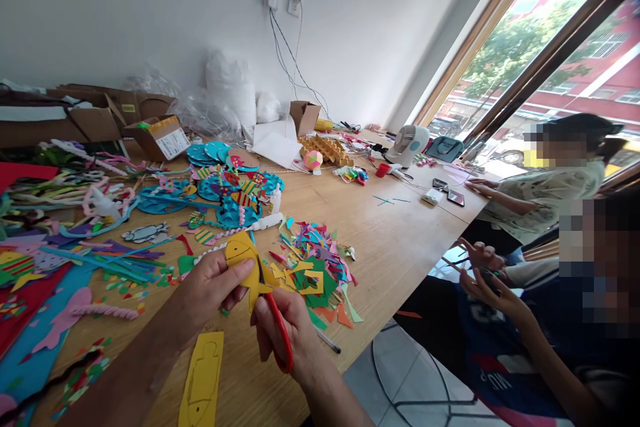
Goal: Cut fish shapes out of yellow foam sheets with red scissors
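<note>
Between thumb and fingers, my left hand (215, 283) grips a yellow paper fish (241, 255) with a drawn eye. My right hand (290, 327) is closed round the red handles of a pair of scissors (281, 333). The scissor blades lie along the right edge of the yellow paper, near the fish's tail. On the table below my left forearm rests a yellow paper strip (201, 377) with another fish outline drawn on it. A pen (327, 340) lies just right of my right hand.
Colourful paper scraps (320, 260) are heaped beyond my hands. Glue bottles (270, 220), blue paper plates (237, 210) and pipe cleaners (105, 310) spread to the left. A white fan (407, 145) stands farther back. Two people sit along the table's right edge, one with raised hands (493, 280).
</note>
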`<state>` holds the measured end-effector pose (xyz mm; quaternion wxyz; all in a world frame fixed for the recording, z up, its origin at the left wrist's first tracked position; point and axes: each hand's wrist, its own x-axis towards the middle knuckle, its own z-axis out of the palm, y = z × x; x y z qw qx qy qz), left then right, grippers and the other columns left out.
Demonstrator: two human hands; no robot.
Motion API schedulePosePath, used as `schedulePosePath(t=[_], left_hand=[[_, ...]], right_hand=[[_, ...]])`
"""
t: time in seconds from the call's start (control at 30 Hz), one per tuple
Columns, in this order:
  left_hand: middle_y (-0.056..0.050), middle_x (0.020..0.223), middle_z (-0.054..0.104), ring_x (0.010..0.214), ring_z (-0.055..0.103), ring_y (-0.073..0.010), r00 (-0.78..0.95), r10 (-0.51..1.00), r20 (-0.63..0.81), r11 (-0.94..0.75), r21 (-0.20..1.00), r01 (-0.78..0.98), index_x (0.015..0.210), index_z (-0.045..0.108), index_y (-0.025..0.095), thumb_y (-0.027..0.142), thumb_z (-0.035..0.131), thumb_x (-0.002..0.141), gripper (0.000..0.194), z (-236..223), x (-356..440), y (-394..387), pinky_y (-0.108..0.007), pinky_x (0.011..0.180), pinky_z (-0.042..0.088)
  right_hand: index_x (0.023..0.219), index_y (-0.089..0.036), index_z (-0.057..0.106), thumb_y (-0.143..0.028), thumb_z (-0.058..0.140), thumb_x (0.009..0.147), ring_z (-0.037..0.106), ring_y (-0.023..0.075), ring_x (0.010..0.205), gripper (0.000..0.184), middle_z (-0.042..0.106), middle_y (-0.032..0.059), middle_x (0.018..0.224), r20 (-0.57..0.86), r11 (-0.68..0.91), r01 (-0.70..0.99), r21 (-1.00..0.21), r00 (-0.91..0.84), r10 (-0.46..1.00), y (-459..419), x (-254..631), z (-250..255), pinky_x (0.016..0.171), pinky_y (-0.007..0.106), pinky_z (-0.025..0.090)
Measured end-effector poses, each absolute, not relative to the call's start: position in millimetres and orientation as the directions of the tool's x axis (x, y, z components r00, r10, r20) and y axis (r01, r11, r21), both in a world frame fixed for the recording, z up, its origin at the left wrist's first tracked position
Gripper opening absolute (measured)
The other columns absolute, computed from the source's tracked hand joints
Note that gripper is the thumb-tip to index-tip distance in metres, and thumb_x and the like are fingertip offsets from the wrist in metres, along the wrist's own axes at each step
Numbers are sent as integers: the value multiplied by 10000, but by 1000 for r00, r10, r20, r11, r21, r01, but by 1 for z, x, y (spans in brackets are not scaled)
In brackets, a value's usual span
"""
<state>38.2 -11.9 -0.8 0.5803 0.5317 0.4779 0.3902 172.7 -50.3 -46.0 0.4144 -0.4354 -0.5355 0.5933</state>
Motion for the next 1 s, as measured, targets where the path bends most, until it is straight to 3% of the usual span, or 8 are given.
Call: schedulePosePath(t=[0.27,0.67,1.0], left_hand=[[65,479,447,449,378,-87,180,982,-53,43,998,55,561,499,192,405,570,673,251,1,42,-12,-204,426,323],[68,481,424,429,329,-73,256,959,-123,125,992,9,569,478,187,407,578,696,273,0,38,-12,-198,409,277],[78,476,428,424,333,-61,267,953,-146,143,989,29,587,471,182,421,572,685,277,-1,41,-12,-184,402,269]], right_hand=[[617,-166,461,-711,437,760,334,37,295,564,430,-59,389,-64,-80,-39,-996,-306,950,-51,174,-48,311,145,232],[758,-137,546,-645,395,836,420,65,402,536,492,-37,482,-80,-47,96,-994,-385,919,-53,185,-46,401,159,296],[731,-142,518,-582,436,846,406,61,375,462,483,-43,452,-82,-60,72,-996,-360,929,-52,184,-45,367,152,277]])
